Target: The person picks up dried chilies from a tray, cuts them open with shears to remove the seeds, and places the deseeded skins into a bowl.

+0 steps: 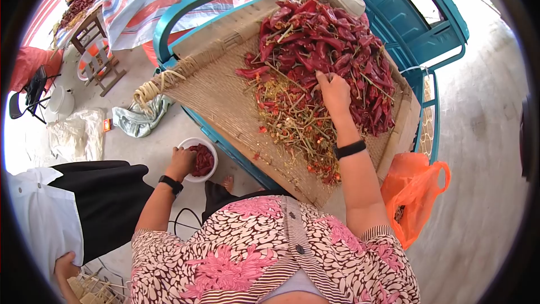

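Note:
A heap of dried red chilies [332,39] covers the far part of a woven mat [219,84] on the teal cart. At the near edge of this heap, my right hand [334,97] is closed, its fingertips pinching a chili. Loose stems, seeds and broken bits [292,118] lie just left of that hand. My left hand [181,162] reaches down over the left rim of a white bucket [212,145], fingers curled; what they hold is hidden. Inside the bucket are red chilies [203,160].
An orange plastic bag [413,191] hangs at the cart's right side. The teal rail [169,28] borders the mat. Left on the floor are a greenish plastic sack [143,115] and a white pail [61,101]. A person in a white shirt [48,214] stands close on my left.

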`<state>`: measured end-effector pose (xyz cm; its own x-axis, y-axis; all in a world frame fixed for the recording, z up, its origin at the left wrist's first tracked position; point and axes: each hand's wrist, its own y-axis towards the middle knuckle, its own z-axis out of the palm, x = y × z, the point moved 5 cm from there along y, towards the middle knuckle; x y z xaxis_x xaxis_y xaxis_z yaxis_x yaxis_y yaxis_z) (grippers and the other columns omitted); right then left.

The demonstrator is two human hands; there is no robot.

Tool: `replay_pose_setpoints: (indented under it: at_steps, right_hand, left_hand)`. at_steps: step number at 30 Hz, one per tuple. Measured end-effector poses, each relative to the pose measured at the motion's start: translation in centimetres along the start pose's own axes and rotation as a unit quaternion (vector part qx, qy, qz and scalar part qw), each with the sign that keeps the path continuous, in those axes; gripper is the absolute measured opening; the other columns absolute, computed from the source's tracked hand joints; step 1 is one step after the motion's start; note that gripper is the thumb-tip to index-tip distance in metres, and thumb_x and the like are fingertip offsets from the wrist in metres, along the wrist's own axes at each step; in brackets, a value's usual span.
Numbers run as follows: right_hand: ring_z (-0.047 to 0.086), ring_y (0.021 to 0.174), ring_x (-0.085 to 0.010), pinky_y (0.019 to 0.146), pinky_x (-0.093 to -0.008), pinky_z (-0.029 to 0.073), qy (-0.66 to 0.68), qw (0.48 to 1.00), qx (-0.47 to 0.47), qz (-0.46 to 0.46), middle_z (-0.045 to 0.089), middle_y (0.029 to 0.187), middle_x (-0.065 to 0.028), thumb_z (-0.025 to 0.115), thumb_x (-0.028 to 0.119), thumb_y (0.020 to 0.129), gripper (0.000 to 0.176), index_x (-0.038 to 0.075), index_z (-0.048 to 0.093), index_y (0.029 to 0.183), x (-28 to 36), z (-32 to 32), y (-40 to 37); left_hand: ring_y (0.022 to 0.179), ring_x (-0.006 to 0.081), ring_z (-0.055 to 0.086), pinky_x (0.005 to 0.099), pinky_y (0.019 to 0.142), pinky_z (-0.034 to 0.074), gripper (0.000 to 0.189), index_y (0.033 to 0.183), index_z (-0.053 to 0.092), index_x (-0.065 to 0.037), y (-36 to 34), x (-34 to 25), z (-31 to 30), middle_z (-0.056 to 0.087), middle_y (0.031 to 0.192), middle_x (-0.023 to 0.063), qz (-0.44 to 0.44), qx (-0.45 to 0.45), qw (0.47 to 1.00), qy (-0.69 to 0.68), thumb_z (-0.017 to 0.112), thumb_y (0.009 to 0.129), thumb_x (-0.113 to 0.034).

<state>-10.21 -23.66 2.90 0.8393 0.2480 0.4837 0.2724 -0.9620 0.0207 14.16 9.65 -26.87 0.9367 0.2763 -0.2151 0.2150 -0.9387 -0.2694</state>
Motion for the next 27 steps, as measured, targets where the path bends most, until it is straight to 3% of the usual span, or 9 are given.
replay_pose_setpoints:
  at_steps: [3, 6, 7, 10, 14, 16, 21, 24, 27]
  right_hand:
    - [0.062, 0.072, -0.0264, 0.067, -0.0388, 0.047, 0.032, 0.999, 0.006, 0.009, 0.065, 0.075, -0.0082, 0.056, 0.033, 0.092, 0.031, 0.005, 0.065, 0.082, 0.0, 0.5, 0.0]
    - [0.061, 0.069, -0.0235, 0.064, -0.0369, 0.047, -0.007, 1.000, -0.029, -0.003, 0.065, 0.077, -0.0055, 0.061, 0.027, 0.090, 0.018, 0.010, 0.065, 0.086, 0.7, -0.9, -2.2]
    - [0.061, 0.069, -0.0235, 0.064, -0.0366, 0.047, -0.032, 0.997, -0.064, -0.034, 0.065, 0.077, -0.0055, 0.061, 0.026, 0.089, 0.016, 0.011, 0.065, 0.087, 0.9, -1.7, -3.1]
    - [0.061, 0.069, -0.0240, 0.064, -0.0358, 0.047, -0.045, 0.984, -0.133, -0.105, 0.064, 0.079, -0.0056, 0.063, 0.024, 0.088, 0.012, 0.012, 0.065, 0.090, 1.0, -3.6, -5.9]
    - [0.061, 0.071, -0.0231, 0.064, -0.0338, 0.046, 0.031, 0.977, -0.141, -0.158, 0.063, 0.083, -0.0069, 0.065, 0.016, 0.086, 0.010, 0.009, 0.065, 0.092, 1.8, -5.5, -8.3]
    - [0.061, 0.071, -0.0219, 0.065, -0.0333, 0.046, 0.066, 0.969, -0.153, -0.182, 0.062, 0.084, -0.0076, 0.066, 0.014, 0.085, 0.010, 0.007, 0.066, 0.092, 2.8, -6.4, -9.4]
    - [0.061, 0.071, -0.0192, 0.065, -0.0307, 0.047, 0.111, 0.961, -0.118, -0.223, 0.063, 0.087, -0.0083, 0.066, 0.010, 0.085, 0.010, 0.004, 0.065, 0.092, 4.6, -7.4, -11.3]
    - [0.060, 0.069, -0.0177, 0.063, -0.0291, 0.047, 0.151, 0.965, -0.093, -0.195, 0.063, 0.086, -0.0083, 0.066, 0.008, 0.085, 0.009, 0.003, 0.065, 0.092, 5.2, -7.3, -12.2]
    - [0.057, 0.066, -0.0137, 0.061, -0.0270, 0.046, 0.192, 0.950, -0.109, -0.222, 0.062, 0.082, -0.0065, 0.065, 0.006, 0.086, 0.007, 0.002, 0.064, 0.091, 5.1, -7.0, -12.9]
  left_hand:
    - [0.093, 0.0319, 0.061, 0.0478, 0.082, 0.043, 0.017, 0.092, 0.068, -0.013, 1.4, 0.7, 2.8, 0.067, 0.090, 0.0119, -0.025, -0.037, 0.998, -0.049, 0.057, 0.080, -0.013]
    - [0.101, 0.0338, 0.059, 0.0495, 0.084, 0.044, 0.022, 0.100, 0.068, -0.013, 0.6, -1.5, 0.3, 0.067, 0.095, 0.0151, -0.052, -0.092, 0.992, -0.069, 0.057, 0.081, -0.013]
    - [0.101, 0.0336, 0.060, 0.0475, 0.085, 0.046, 0.026, 0.107, 0.067, -0.010, 0.6, -2.5, -1.3, 0.067, 0.098, 0.0178, -0.006, 0.046, 0.995, -0.091, 0.060, 0.083, -0.018]
    - [0.097, 0.0312, 0.063, 0.0419, 0.083, 0.048, 0.029, 0.108, 0.065, -0.005, -1.1, -8.2, -11.2, 0.067, 0.099, 0.0176, 0.171, 0.191, 0.928, -0.269, 0.061, 0.086, -0.022]
    - [0.089, 0.0294, 0.063, 0.0375, 0.079, 0.049, 0.021, 0.105, 0.062, -0.001, -3.3, -15.4, -25.8, 0.065, 0.094, 0.0147, 0.230, 0.070, 0.821, -0.517, 0.061, 0.087, -0.011]
    - [0.089, 0.0239, 0.062, 0.0339, 0.080, 0.048, 0.021, 0.106, 0.063, -0.003, -2.5, -17.3, -29.0, 0.065, 0.093, 0.0094, 0.261, -0.084, 0.836, -0.476, 0.064, 0.085, -0.005]
    - [0.119, 0.0319, 0.049, 0.0408, 0.099, 0.039, 0.067, 0.136, 0.045, -0.008, 1.1, -22.8, -31.8, 0.053, 0.127, 0.0139, 0.252, -0.403, 0.827, -0.300, 0.075, 0.076, -0.013]
    - [0.123, 0.0348, 0.045, 0.0435, 0.104, 0.033, 0.079, 0.140, 0.038, -0.008, 4.0, -24.8, -29.6, 0.048, 0.133, 0.0165, 0.262, -0.366, 0.830, -0.330, 0.078, 0.073, -0.016]
    - [0.116, 0.0335, 0.051, 0.0400, 0.097, 0.041, 0.070, 0.137, 0.041, -0.005, 4.8, -25.5, -28.3, 0.052, 0.127, 0.0172, 0.260, -0.334, 0.813, -0.401, 0.075, 0.076, -0.011]
